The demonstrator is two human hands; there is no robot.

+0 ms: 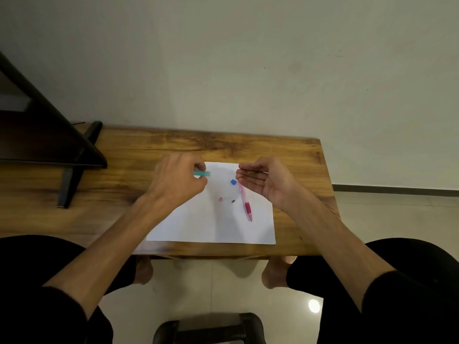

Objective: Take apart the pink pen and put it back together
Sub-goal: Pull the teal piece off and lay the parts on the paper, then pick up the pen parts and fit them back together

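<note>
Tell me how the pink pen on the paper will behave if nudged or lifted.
The pink pen looks slim and round, so it may roll on the smooth white paper. It is probably light and stiff. Its darker grip section likely gives the surest hold.

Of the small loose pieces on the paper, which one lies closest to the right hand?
The blue piece, just below the right hand's fingertips; the pinkish piece and dark piece lie nearer the person.

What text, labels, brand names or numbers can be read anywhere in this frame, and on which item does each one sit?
None can be read.
White sheet of paper: blank where visible.
Pink pen: any print is too small and blurred to tell.
Teal piece pinched in the left hand: no marking legible.
Small blue piece: no marking legible.
</note>
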